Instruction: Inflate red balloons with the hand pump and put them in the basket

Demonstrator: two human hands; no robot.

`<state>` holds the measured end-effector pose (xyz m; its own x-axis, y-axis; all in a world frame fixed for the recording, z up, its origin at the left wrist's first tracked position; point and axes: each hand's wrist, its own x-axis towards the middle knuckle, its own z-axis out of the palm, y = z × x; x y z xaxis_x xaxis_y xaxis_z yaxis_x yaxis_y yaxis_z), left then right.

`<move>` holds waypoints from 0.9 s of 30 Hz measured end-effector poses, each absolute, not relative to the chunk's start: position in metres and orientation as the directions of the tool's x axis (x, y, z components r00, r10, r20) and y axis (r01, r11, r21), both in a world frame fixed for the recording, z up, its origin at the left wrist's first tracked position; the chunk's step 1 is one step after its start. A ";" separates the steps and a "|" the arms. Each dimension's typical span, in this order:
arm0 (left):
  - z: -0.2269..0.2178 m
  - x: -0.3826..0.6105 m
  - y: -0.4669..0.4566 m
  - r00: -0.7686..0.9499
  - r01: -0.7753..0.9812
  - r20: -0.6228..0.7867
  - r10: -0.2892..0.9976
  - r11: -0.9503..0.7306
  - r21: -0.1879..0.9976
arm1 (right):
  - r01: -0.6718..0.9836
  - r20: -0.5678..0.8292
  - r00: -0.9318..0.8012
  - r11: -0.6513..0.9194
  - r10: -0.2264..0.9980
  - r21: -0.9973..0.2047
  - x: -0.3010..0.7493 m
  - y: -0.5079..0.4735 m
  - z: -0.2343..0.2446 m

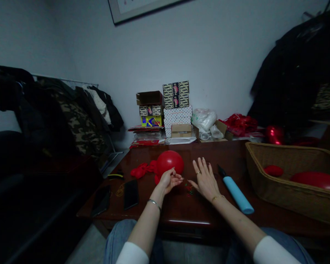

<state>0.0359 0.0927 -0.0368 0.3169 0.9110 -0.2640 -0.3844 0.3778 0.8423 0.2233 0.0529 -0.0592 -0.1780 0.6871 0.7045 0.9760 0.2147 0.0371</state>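
An inflated red balloon (169,161) is on the brown table, right behind my left hand (170,181). That hand is closed at the balloon's near side, thumb and forefinger together, other fingers loosely curled; the balloon's neck is hidden by them. My right hand (206,181) hovers palm down over the table, fingers spread and holding nothing. Small red and green bits (189,189), too small to name, lie between my hands. Limp red balloons (140,170) lie to the left of the inflated one. A light-blue hand pump (238,194) with a black nozzle lies right of my right hand.
A wicker basket (291,200) holding red balloons stands at the right. Two dark phones (131,194), yellow bands (120,190) and a yellow-black tool (116,176) lie at the left. Stacked boxes (177,117) and a plastic bag (205,119) line the back.
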 end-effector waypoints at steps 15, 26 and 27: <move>0.018 0.004 0.055 0.712 0.367 -0.372 0.595 0.135 0.920 | 0.903 0.662 -0.319 0.429 0.678 -0.004 0.178 0.032 -0.015; 0.036 -0.014 0.054 0.361 0.480 0.365 0.858 -0.507 0.716 | 0.936 0.622 -0.225 0.343 0.750 -0.075 0.170 0.023 -0.031; 0.035 -0.013 0.051 0.348 0.433 0.394 0.851 -0.519 0.737 | 0.934 0.619 -0.223 0.347 0.753 -0.085 0.169 0.023 -0.032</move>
<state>-0.0131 0.0511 0.0351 0.3484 0.8506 0.3937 0.4332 -0.5186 0.7371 0.1690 0.0230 -0.0319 -0.2232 0.7529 0.6191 0.9342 0.3466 -0.0846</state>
